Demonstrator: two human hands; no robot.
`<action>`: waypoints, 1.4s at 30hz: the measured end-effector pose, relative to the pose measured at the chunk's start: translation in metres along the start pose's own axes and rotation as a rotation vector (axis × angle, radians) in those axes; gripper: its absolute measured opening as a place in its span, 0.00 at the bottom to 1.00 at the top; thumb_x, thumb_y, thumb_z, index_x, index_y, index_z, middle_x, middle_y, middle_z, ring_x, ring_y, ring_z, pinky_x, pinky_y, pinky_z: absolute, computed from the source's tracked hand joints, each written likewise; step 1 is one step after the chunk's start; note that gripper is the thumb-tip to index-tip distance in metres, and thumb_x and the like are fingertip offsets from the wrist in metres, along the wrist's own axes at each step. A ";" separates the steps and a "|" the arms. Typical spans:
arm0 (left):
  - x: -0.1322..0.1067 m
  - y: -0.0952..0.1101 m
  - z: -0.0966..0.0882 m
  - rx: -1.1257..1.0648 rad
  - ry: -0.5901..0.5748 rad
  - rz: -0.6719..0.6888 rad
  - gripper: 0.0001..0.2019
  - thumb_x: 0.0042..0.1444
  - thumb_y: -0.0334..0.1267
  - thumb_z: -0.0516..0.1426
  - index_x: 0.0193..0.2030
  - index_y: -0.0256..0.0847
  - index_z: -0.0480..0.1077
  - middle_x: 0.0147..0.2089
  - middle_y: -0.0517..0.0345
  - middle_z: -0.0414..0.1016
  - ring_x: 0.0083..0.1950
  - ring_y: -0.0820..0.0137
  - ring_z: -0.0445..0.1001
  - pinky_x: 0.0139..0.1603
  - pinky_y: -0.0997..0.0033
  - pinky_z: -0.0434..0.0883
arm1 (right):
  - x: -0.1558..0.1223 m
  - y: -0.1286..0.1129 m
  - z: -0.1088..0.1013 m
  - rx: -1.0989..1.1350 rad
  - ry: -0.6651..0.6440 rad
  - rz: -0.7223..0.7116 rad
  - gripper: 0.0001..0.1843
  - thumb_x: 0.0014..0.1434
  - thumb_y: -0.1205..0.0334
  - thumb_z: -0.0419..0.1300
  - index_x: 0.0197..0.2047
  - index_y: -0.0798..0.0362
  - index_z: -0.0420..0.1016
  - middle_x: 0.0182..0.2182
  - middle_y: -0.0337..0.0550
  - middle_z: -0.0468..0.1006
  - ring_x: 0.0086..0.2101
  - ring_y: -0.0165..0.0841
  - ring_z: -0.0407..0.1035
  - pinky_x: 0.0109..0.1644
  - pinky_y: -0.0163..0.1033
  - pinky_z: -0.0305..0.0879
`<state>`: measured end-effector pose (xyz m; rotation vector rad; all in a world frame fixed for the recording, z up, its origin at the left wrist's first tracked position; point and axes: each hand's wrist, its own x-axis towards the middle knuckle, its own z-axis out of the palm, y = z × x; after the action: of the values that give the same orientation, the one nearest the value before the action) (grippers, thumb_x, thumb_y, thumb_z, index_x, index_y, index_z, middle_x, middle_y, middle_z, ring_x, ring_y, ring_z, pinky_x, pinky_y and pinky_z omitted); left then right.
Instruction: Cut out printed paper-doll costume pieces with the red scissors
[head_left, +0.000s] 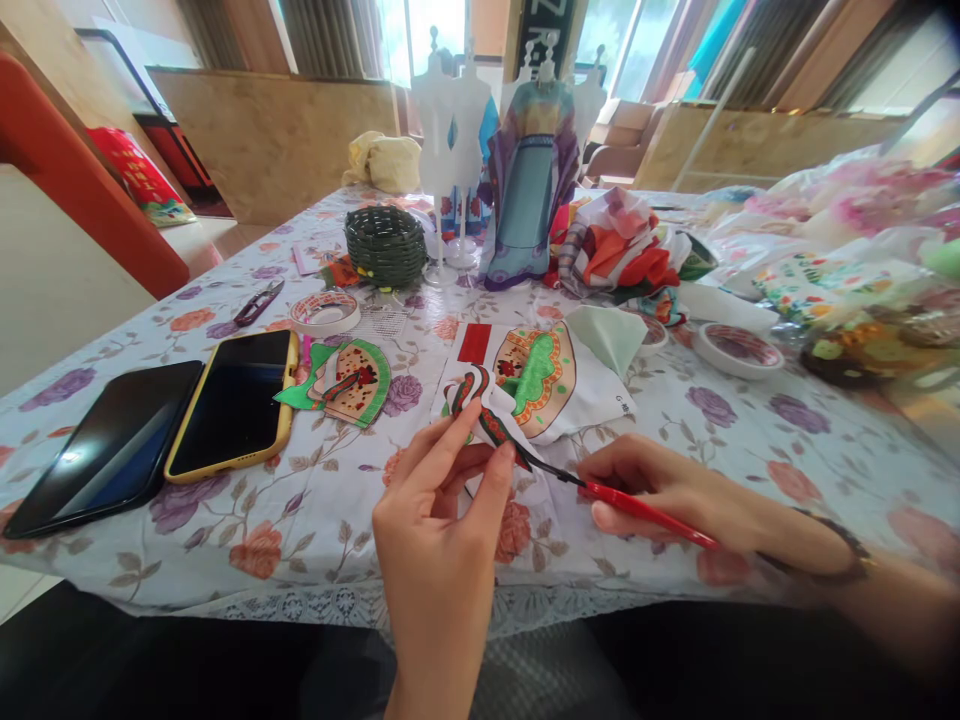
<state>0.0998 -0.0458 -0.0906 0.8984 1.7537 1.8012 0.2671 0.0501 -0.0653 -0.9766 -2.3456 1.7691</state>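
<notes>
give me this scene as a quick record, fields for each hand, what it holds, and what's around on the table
left hand: left hand pinches a red-and-green printed fabric strip
right hand: right hand grips red-handled scissors, blades at the strip
behind the strip: white fabric sheet printed in green and orange
to the left: black phone, yellow-cased phone, cut green printed piece
far side: dark green woven basket, tape roll, small mannequin in a purple and blue robe
surface: floral tablecloth

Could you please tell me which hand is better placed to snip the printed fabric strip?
Right hand, most likely: it grips the red-handled scissors, whose tips reach the printed fabric strip that the left hand pinches.
</notes>
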 end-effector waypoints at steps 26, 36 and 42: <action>0.001 0.003 0.000 -0.026 0.046 0.003 0.15 0.50 0.38 0.68 0.46 0.58 0.80 0.46 0.62 0.79 0.32 0.80 0.78 0.36 0.84 0.77 | -0.002 0.000 0.001 -0.007 0.024 -0.024 0.36 0.55 0.29 0.57 0.18 0.52 0.52 0.17 0.31 0.51 0.19 0.24 0.45 0.20 0.34 0.39; 0.001 0.003 0.001 -0.025 0.043 0.022 0.16 0.50 0.37 0.68 0.46 0.57 0.80 0.45 0.62 0.79 0.32 0.79 0.78 0.36 0.82 0.78 | 0.000 0.009 -0.001 0.019 -0.001 -0.034 0.32 0.58 0.37 0.60 0.19 0.53 0.54 0.16 0.30 0.51 0.18 0.22 0.45 0.19 0.33 0.39; 0.002 0.002 0.002 -0.004 0.048 0.033 0.15 0.50 0.38 0.68 0.45 0.58 0.80 0.44 0.63 0.80 0.32 0.79 0.78 0.37 0.83 0.78 | 0.000 0.009 0.000 0.014 0.008 -0.036 0.33 0.58 0.37 0.59 0.18 0.53 0.54 0.17 0.30 0.51 0.19 0.23 0.45 0.20 0.34 0.39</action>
<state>0.1004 -0.0433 -0.0881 0.8949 1.7731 1.8610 0.2709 0.0513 -0.0731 -0.9318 -2.3275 1.7634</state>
